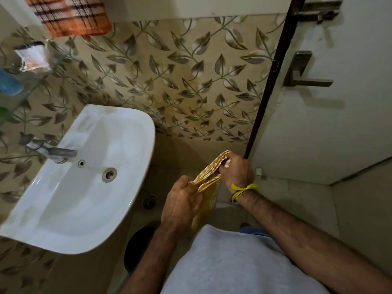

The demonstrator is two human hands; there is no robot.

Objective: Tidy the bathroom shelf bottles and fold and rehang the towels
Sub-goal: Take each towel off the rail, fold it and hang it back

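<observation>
A yellow and white checked towel [209, 177] is stretched between both hands below chest height, its loose part hanging down toward the floor. My left hand [181, 203] grips its near end. My right hand [236, 169], with a yellow thread round the wrist, pinches the far end close to the door edge. An orange checked towel [72, 15] hangs at the top left on the wall. On the glass shelf [25, 85] at the left stand a white tube [31, 56] and a blue bottle [9, 82], both blurred.
A white washbasin [127, 132] with a metal tap [57, 152] fills the left. The leaf-patterned tiled wall runs behind. A white door [318, 124] with a lever handle [305, 78] stands to the right. A floor drain [150, 201] lies below the basin.
</observation>
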